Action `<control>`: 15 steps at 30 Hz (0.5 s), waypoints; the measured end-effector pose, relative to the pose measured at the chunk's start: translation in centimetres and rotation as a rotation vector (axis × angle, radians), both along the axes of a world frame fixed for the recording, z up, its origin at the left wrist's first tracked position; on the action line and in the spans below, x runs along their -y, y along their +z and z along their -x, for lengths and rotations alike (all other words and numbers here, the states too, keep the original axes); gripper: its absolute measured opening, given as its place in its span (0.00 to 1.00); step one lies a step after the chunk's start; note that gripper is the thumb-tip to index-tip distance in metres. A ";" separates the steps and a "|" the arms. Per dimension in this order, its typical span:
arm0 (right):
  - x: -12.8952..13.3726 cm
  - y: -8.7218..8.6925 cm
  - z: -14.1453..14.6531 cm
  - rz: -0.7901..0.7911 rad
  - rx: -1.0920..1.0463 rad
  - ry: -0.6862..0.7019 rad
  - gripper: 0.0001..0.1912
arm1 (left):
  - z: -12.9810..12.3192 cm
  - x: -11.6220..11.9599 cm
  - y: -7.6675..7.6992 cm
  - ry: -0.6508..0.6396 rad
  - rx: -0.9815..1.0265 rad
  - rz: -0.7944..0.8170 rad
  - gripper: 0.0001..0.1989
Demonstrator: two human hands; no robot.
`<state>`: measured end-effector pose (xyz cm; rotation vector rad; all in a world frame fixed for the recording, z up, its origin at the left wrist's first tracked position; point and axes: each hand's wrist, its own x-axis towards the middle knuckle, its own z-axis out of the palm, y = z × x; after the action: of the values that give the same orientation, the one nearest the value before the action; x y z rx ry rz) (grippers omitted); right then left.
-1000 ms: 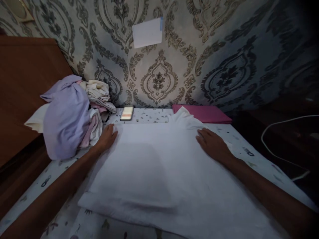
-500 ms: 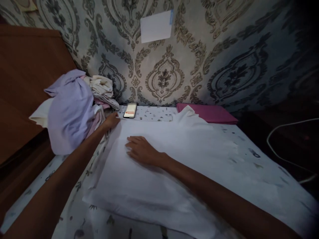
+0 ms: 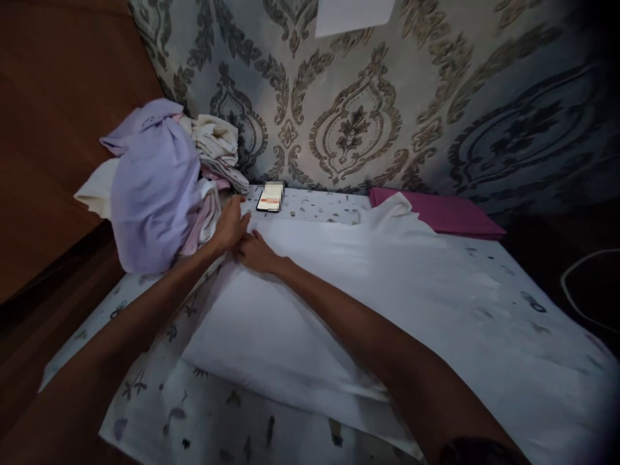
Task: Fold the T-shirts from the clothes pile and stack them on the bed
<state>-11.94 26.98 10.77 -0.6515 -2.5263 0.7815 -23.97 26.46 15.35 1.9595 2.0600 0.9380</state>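
Observation:
A white garment (image 3: 310, 310) lies spread over a patterned sheet, its folded part towards the front. My left hand (image 3: 232, 226) is at the garment's far left corner, fingers apart, with nothing seen in its grasp. Right beside it, my right hand (image 3: 256, 252) rests on the same corner, its fingers bent and partly hidden behind the left hand. Whether the right hand pinches the fabric cannot be made out. Just beyond both hands lies a phone (image 3: 270, 197) with a lit screen.
A heap of clothes with a lilac piece (image 3: 155, 187) on top sits at the left against brown wooden furniture (image 3: 58, 129). A folded magenta cloth (image 3: 445, 216) lies at the back right by the patterned wall. A pale cable (image 3: 566, 290) hangs at the far right.
My right hand has moved left and away from me to the corner beside my left hand. My left hand has let go of the edge and its fingers have spread. The view has shifted.

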 end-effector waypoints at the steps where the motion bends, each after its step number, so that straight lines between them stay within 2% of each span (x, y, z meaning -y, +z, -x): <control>1: -0.5 -0.2 0.0 0.045 -0.050 -0.018 0.13 | -1.0 1.7 0.0 -0.060 -0.008 -0.070 0.19; 3: -1.6 -0.6 -0.9 0.111 -0.148 -0.079 0.16 | -3.8 5.8 -0.6 -0.212 -0.017 -0.193 0.18; 5: -2.2 -0.7 -3.1 0.156 -0.267 -0.177 0.18 | -6.9 10.0 -1.8 -0.382 -0.030 -0.264 0.20; 8: -1.5 -0.4 -7.9 0.164 -0.345 -0.317 0.17 | -9.7 14.7 -3.4 -0.540 -0.058 -0.233 0.25; 9: -0.6 -0.2 -9.6 0.139 -0.316 -0.340 0.16 | -9.6 15.7 -3.6 -0.562 -0.060 -0.183 0.26; 11: 2.2 0.5 -12.5 0.077 -0.234 -0.341 0.16 | -7.9 16.8 -3.2 -0.536 -0.040 -0.069 0.25; 13: 6.2 1.2 -14.5 0.013 -0.162 -0.265 0.15 | -4.5 17.4 -1.9 -0.426 0.012 0.051 0.20; 15: 10.7 1.8 -15.3 -0.034 -0.083 -0.122 0.14 | -1.0 18.1 -0.4 -0.324 0.072 0.218 0.16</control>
<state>3.31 16.32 12.57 -0.7389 -2.3952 0.7064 -23.02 8.38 14.91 2.0245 1.6585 0.6746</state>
